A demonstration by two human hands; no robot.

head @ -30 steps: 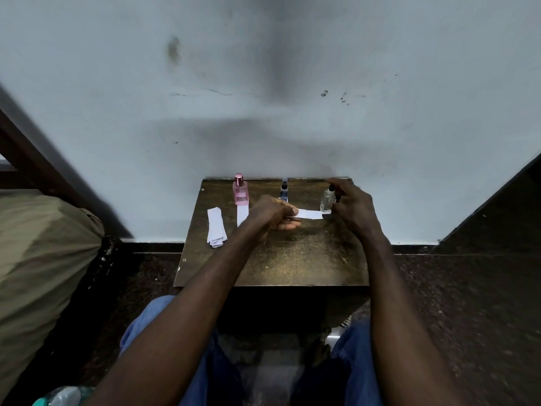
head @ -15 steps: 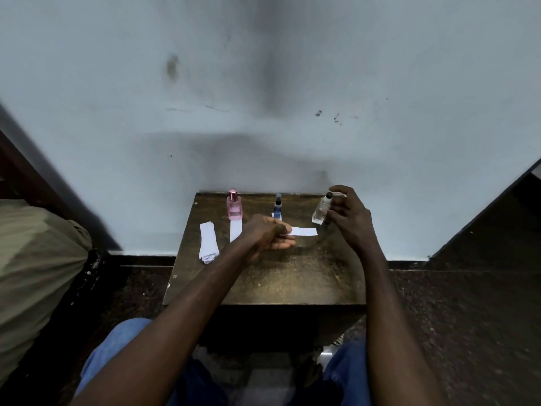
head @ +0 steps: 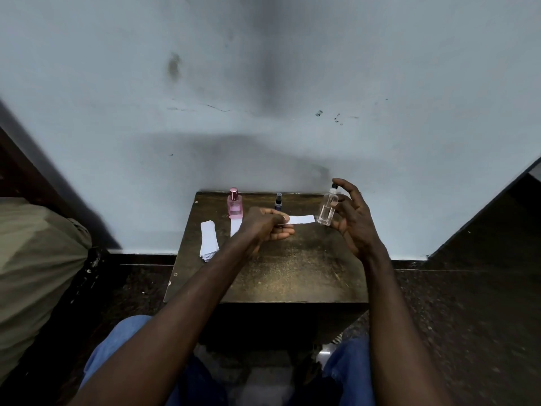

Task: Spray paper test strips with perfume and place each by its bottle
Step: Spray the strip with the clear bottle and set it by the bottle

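Observation:
My right hand holds a clear glass perfume bottle upright above the small wooden table, index finger resting on its black spray top. My left hand pinches a white paper strip that points right, its free end touching the bottle's base. A pink perfume bottle stands at the back left of the table with a white strip lying just in front of it. A small dark blue bottle stands at the back centre, partly behind my left hand.
A stack of spare white strips lies near the table's left edge. The pale wall rises right behind the table. An olive cloth bundle sits on the floor to the left. My knees in blue jeans are under the front edge.
My right hand has lifted the clear bottle off the table and raised it upright beside the strip's end. My left hand has kept the strip in roughly the same place.

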